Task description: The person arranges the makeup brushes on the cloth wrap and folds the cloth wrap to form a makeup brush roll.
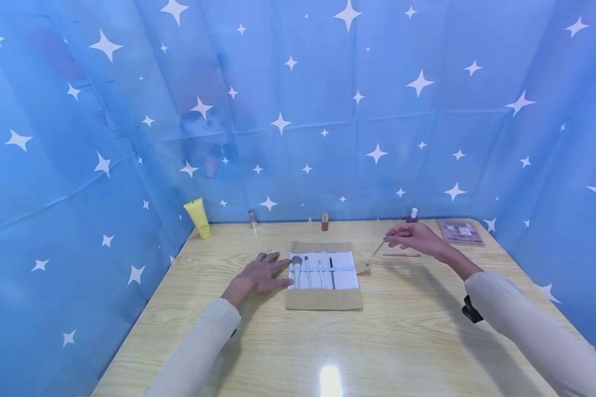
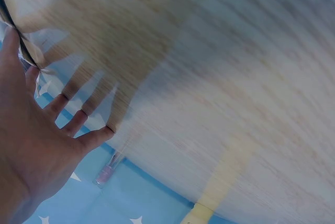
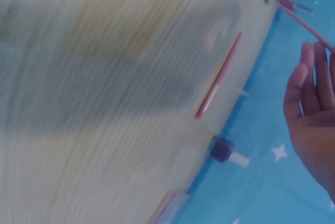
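Observation:
An unfolded tan makeup brush roll lies on the table with several brushes under its white strap, among them a fluffy-headed makeup brush. My left hand rests at the roll's left edge, fingers spread, the tips touching it. To the right of the roll, my right hand pinches a slender pinkish stick between thumb and fingers, raised above the table and tilted down to the left. Whether it is a pencil or a thin brush I cannot tell. A similar pink stick lies on the table below that hand.
Along the back edge stand a yellow tube, a small pink-capped tube, a small red bottle and a dark white-capped bottle. An eyeshadow palette lies at the back right. Blue star-printed curtains enclose the table.

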The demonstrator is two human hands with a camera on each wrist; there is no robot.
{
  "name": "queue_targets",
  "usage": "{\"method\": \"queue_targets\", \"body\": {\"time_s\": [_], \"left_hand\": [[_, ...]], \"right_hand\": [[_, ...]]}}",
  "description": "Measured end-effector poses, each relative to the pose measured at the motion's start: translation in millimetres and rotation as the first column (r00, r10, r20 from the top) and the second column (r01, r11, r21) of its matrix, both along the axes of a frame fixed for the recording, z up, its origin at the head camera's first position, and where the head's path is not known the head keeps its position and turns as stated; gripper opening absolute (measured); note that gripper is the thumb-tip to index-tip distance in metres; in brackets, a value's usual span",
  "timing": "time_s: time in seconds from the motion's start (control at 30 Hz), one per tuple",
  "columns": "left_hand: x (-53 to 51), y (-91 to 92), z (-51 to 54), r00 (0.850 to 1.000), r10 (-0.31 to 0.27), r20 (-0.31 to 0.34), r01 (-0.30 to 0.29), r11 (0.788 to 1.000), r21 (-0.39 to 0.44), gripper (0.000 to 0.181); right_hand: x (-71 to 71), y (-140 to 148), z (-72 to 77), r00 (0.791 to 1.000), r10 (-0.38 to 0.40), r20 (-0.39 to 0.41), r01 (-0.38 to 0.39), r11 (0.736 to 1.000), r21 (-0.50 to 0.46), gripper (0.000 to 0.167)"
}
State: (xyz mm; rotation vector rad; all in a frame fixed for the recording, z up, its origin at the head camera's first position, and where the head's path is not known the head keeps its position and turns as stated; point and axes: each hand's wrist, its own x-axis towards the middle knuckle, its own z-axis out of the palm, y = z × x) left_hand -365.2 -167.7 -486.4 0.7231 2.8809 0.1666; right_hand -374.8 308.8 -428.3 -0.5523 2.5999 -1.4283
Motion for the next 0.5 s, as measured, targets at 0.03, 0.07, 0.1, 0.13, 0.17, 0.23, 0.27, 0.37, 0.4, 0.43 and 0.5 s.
{"method": "queue_targets", "body": {"time_s": [0.03, 0.07, 0.1, 0.13, 0.17, 0.23, 0.27, 0.37, 0.4, 0.43, 0.5], "left_hand": [[-0.3, -0.2, -0.5, 1.000, 0.000, -0.002, 0.000, 1.000, -0.002, 0.074], [-0.7, -0.4, -1.0, 1.000, 0.000, -0.004, 0.000, 1.000, -0.004, 0.074], [-0.6, -0.5, -0.9, 1.000, -0.001, -0.005, 0.001, 1.000, -0.006, 0.074], [-0.9, -0.6, -1.2, 1.000, -0.002, -0.007, 0.002, 1.000, -0.005, 0.074], [-1.1, -0.7, -1.5, 1.000, -0.003, -0.007, 0.003, 1.000, -0.006, 0.074], [-1.7, -0.9, -2.2, 1.000, -0.005, -0.008, 0.005, 1.000, -0.003, 0.075], [-1.7, -1.0, -2.1, 1.000, -0.005, -0.006, 0.005, 1.000, -0.001, 0.075], [-2.3, -1.2, -2.6, 1.000, -0.006, -0.006, 0.006, 1.000, -0.001, 0.075], [-2.4, -1.2, -2.6, 1.000, -0.005, -0.005, 0.005, 1.000, -0.002, 0.075], [-2.5, -1.0, -2.5, 1.000, -0.004, -0.003, 0.004, 1.000, -0.004, 0.075], [-2.6, -0.6, -1.8, 1.000, -0.002, -0.001, 0.002, 1.000, -0.010, 0.075]], "right_hand": [[-1.3, -3.3, 0.5, 1.000, 0.006, -0.001, -0.006, 1.000, -0.002, 0.039], [-2.5, -6.0, 0.3, 1.000, 0.016, -0.010, -0.016, 1.000, -0.006, 0.039], [-3.5, -9.3, 0.7, 1.000, 0.023, -0.014, -0.023, 1.000, -0.010, 0.039], [-4.4, -12.7, 0.7, 1.000, 0.025, -0.018, -0.026, 1.000, -0.014, 0.039], [-5.1, -15.9, 0.9, 0.999, 0.031, -0.022, -0.032, 0.999, -0.019, 0.039], [-6.6, -22.8, 1.4, 0.999, 0.039, -0.028, -0.040, 0.999, -0.027, 0.039], [-7.2, -26.2, 1.8, 0.999, 0.044, -0.031, -0.045, 0.999, -0.031, 0.039], [-9.0, -37.3, 2.7, 0.998, 0.045, -0.034, -0.047, 0.998, -0.044, 0.039], [-9.8, -40.7, 2.5, 0.998, 0.049, -0.041, -0.051, 0.998, -0.045, 0.038], [-10.9, -43.8, 2.1, 0.998, 0.050, -0.045, -0.052, 0.997, -0.049, 0.038], [-13.3, -50.0, 1.1, 0.997, 0.047, -0.059, -0.050, 0.997, -0.052, 0.038]]}}
